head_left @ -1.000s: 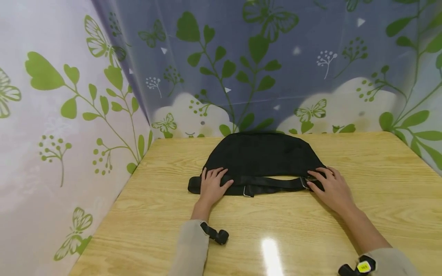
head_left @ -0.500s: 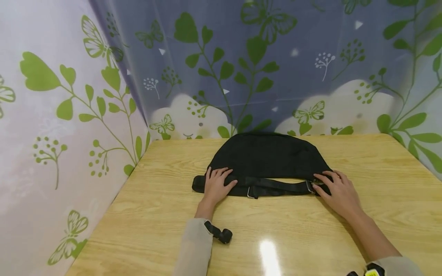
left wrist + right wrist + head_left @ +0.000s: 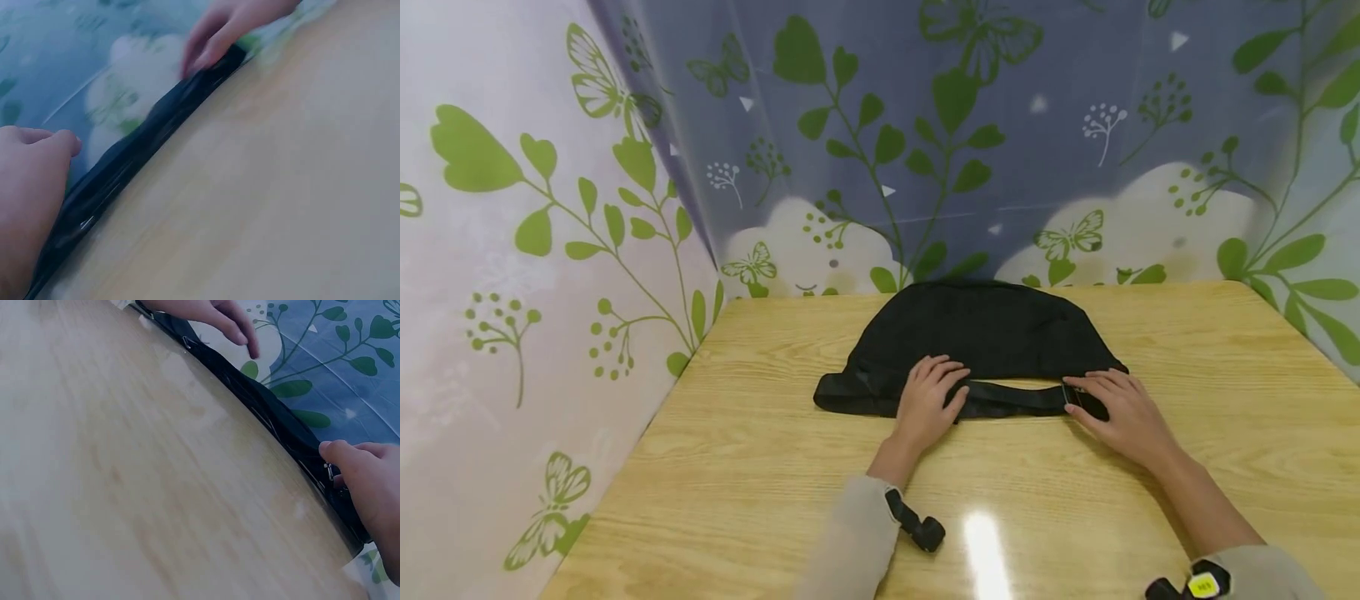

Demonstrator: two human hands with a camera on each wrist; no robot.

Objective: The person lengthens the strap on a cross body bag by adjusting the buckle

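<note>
A black half-moon fabric bag (image 3: pixel 985 325) lies on the table, its rounded side toward the back curtain. Along its near edge runs a black strap (image 3: pixel 1018 400), with a slim gap between strap and bag on the right. My left hand (image 3: pixel 927 404) reaches over the strap left of centre, fingers fairly straight and spread; in the right wrist view the fingertips of this left hand (image 3: pixel 215 315) point past the strap. At the right end, my right hand (image 3: pixel 1123 421) holds the strap between thumb and fingers, beside a metal buckle (image 3: pixel 329 472).
The wooden table (image 3: pixel 760 467) reaches back to a blue curtain (image 3: pixel 850 83) printed with green leaves and butterflies. A pale printed curtain (image 3: pixel 460 333) borders the left side. Each wrist wears a small black camera, such as the left wrist camera (image 3: pixel 925 533).
My left hand has slid right along the strap, from near its left end toward the middle. The right hand stays at the right end, with the bag in nearly the same place.
</note>
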